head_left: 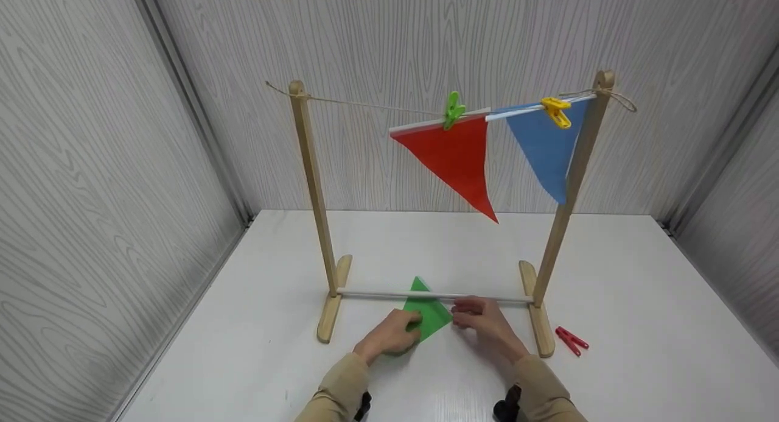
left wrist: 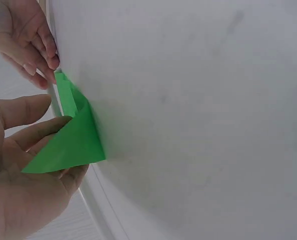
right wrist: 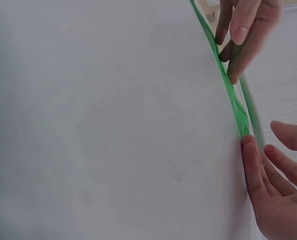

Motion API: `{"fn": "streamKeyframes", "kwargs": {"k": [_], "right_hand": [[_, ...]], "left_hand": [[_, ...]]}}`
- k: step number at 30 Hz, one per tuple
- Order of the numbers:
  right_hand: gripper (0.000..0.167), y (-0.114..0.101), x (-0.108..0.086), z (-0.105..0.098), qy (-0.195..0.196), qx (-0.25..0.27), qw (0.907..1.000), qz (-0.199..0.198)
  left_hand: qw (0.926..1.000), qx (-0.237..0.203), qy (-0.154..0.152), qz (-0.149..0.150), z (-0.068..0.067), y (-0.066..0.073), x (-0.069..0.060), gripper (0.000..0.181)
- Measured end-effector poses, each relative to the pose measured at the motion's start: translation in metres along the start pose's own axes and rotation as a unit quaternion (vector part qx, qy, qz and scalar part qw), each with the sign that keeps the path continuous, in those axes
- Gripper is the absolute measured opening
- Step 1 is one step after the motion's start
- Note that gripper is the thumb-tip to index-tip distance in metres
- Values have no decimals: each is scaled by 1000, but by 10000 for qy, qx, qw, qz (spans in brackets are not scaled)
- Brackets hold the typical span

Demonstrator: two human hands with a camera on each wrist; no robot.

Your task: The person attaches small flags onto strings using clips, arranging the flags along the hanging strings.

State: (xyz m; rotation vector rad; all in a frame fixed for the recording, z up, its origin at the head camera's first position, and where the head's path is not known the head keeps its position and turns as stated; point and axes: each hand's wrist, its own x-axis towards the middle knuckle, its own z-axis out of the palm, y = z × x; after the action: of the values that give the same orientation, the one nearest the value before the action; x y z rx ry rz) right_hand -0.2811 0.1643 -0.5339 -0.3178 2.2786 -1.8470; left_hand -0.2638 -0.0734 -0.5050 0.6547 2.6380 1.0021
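At the lower centre of the head view, the green flag [head_left: 433, 317] lies on the desk [head_left: 274, 257], its far tip showing past the bar [head_left: 365, 293] that crosses over it. The left hand [head_left: 392, 335] rests on the flag's left part with fingers bent; the right hand [head_left: 487, 324] has its fingertips at the right corner. Across the upper part runs the string [head_left: 365, 105], bearing the red flag [head_left: 456, 154] at the green clip [head_left: 453, 110] and the blue flag [head_left: 551, 145] at the yellow clip [head_left: 556, 112]. A red clip [head_left: 571, 341] lies at lower right. The step seems to be taking up the green flag for hanging, with two already up.

At lower left of the left wrist view, the flag overlaps the left hand's fingers while the thumb stands clear, so that hand looks relaxed, not clenched. The right hand, at upper left, is at the flag's far end.

At lower right of the right wrist view, the right hand's nearly straight fingers touch the flag's end, thumb free; the left hand's fingers meet its edge at upper right. Neither hand appears to pinch it, so the next move probably calls for gripping the top edge and raising it to the string's free left stretch, then pinning it with the red clip.
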Motion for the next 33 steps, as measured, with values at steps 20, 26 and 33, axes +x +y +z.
{"fn": "streamKeyframes", "kwargs": {"k": [20, 26, 33], "right_hand": [[38, -5, 6, 20, 1006, -1128, 9876, 436], [41, -5, 6, 19, 1107, -1282, 9852, 263], [41, -5, 7, 10, 1631, -1507, 9749, -188]], "left_hand": [[9981, -158, -432, 399, 0, 0, 0, 7], [9985, -425, -275, 220, -3, -2, -3, 39], [9968, -756, 113, 233, -8, -6, -3, 47]]}}
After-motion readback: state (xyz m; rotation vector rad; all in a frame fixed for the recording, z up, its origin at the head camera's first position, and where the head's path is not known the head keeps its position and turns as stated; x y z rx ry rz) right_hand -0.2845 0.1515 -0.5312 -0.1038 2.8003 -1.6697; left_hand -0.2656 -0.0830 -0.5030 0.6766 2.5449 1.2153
